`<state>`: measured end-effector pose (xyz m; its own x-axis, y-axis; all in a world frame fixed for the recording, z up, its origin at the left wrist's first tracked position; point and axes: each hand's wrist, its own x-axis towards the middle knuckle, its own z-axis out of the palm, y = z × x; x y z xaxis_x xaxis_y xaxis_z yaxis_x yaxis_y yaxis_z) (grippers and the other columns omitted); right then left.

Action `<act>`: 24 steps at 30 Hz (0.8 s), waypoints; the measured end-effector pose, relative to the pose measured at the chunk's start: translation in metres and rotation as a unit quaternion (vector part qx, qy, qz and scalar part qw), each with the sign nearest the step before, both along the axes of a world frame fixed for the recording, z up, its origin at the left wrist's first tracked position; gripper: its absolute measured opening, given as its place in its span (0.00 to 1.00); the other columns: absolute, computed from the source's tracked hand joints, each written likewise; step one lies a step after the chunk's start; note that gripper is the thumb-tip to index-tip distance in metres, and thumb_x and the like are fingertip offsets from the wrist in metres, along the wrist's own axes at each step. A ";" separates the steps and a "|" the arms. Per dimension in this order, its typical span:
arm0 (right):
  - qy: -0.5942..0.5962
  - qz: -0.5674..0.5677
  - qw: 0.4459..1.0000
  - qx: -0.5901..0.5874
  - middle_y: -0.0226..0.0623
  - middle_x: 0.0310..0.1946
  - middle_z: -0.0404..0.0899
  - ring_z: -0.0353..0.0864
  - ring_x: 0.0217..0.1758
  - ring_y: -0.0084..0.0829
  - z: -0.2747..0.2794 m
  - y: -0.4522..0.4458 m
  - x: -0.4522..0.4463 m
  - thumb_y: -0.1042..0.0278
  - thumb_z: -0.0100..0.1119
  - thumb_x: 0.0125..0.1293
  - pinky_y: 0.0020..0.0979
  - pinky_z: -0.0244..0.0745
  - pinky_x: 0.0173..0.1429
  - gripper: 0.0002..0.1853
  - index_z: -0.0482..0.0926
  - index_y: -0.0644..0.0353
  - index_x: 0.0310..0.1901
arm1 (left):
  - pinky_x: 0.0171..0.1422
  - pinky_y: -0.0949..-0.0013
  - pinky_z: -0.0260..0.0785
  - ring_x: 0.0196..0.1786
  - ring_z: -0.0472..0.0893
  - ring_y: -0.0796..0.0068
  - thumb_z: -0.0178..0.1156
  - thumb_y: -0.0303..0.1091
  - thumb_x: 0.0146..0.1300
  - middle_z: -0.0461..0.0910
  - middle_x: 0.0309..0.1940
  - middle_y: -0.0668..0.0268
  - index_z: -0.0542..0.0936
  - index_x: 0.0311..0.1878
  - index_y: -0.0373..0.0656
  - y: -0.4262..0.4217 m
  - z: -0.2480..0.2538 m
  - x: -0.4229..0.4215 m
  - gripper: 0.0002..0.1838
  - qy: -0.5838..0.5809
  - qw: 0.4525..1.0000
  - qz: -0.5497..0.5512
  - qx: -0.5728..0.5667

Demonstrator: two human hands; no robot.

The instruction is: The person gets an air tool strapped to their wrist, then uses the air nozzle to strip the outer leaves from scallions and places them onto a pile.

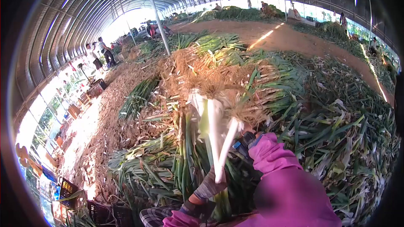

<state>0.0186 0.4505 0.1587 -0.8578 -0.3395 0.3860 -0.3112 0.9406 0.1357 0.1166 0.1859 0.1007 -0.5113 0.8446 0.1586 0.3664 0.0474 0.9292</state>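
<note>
Several stalks (215, 126); left hand (209, 187) around them.

The leek stalks (215, 128) are extending forward from the left fingers (206, 189), and the right hand (252, 138) is lying ahead and to the right of them. Beyond the fingers, a pile of leeks (271, 80) is lying across the middle, while a pole (156, 12) is standing behind it. A leaf heap (336, 151) is spreading to the fingers' right. Leftward, a leaf bundle (139, 98) is lying near the pile, a crate (69, 190) is sitting farther out, and people (105, 52) are standing far ahead.
</note>
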 end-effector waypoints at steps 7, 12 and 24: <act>0.103 -0.445 0.884 0.096 0.44 0.34 0.79 0.77 0.37 0.43 0.134 0.229 0.111 0.52 0.49 0.62 0.39 0.72 0.43 0.19 0.79 0.59 0.39 | 0.54 0.68 0.67 0.45 0.72 0.73 0.64 0.25 0.43 0.72 0.41 0.66 0.62 0.58 0.40 -0.013 -0.025 0.001 0.36 -0.010 1.000 -0.003 -0.021; 0.178 -0.670 0.707 -0.138 0.46 0.47 0.77 0.77 0.47 0.46 0.206 0.314 0.336 0.55 0.49 0.60 0.41 0.72 0.51 0.21 0.74 0.57 0.52 | 0.50 0.72 0.66 0.44 0.70 0.73 0.63 0.23 0.38 0.70 0.41 0.66 0.62 0.57 0.41 -0.021 -0.052 -0.001 0.37 -0.035 0.999 0.025 -0.031; -0.122 0.025 0.975 -0.185 0.47 0.51 0.72 0.72 0.51 0.40 0.052 0.062 0.141 0.61 0.57 0.57 0.34 0.65 0.59 0.25 0.68 0.61 0.56 | 0.39 0.74 0.67 0.33 0.69 0.80 0.59 0.21 0.41 0.69 0.32 0.73 0.62 0.56 0.43 0.002 -0.039 0.047 0.33 0.033 0.995 -0.088 -0.037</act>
